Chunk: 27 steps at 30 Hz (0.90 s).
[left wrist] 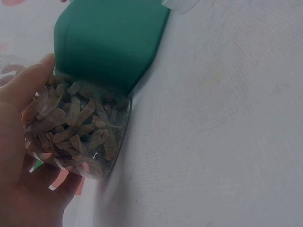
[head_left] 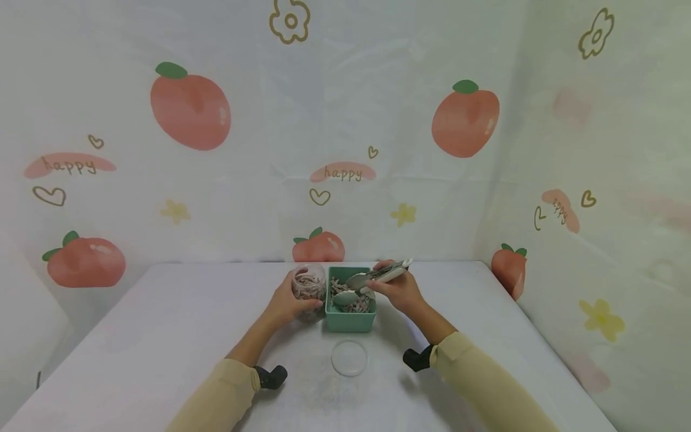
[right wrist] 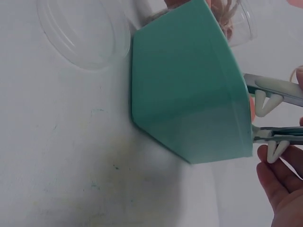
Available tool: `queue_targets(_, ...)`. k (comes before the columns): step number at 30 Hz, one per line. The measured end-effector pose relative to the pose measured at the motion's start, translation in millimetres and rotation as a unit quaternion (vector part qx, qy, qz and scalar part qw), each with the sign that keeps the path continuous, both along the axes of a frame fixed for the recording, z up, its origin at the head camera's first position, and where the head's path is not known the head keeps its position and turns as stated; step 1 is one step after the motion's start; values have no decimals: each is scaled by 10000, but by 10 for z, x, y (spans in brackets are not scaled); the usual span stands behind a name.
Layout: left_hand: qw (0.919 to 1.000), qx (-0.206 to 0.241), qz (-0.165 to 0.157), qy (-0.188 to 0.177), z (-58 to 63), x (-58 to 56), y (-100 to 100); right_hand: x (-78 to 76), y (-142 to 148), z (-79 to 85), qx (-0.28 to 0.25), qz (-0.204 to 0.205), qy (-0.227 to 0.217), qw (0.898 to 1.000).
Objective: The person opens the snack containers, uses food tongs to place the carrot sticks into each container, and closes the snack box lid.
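My left hand [head_left: 285, 302] grips a clear jar [head_left: 309, 281] with its fingers and thumb around the side. Brownish, dried strip-like pieces [left wrist: 75, 123] fill much of the jar in the left wrist view. Right beside it stands a green rectangular box [head_left: 349, 323], holding more of these pieces [head_left: 357, 306]. Metal tongs [head_left: 384, 273] with pale handle grips are held in my right hand [head_left: 403, 293]. Their two spoon-shaped ends are spread apart and reach down into the box. The box wall hides those ends in the right wrist view.
A round clear lid [head_left: 349, 359] lies flat on the white tabletop [head_left: 189, 342] in front of the box. Behind the table's far edge hangs a white backdrop [head_left: 243, 210] printed with fruit and flowers. Another printed panel [head_left: 621, 240] runs along the right side.
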<state>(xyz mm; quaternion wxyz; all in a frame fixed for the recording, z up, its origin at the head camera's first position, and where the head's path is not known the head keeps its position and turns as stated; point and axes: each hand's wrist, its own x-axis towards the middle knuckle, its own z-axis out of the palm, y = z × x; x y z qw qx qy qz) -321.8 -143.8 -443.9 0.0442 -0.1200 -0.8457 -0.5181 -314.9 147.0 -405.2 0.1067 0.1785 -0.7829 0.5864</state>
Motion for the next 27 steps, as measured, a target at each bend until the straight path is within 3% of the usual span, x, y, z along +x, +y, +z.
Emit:
queue_targets(11,10000,-54,43,-26,2,9,2,33,-131,-8,434,-565,446,9965)
queue_targets(17,10000,-21,13,9,9,4,-1,-15,-168,-6,532,-628,592,9948)
queue_targets(27,10000,-60,22,1,3,1,-4,-12,-169,5,377,-734,382,9959)
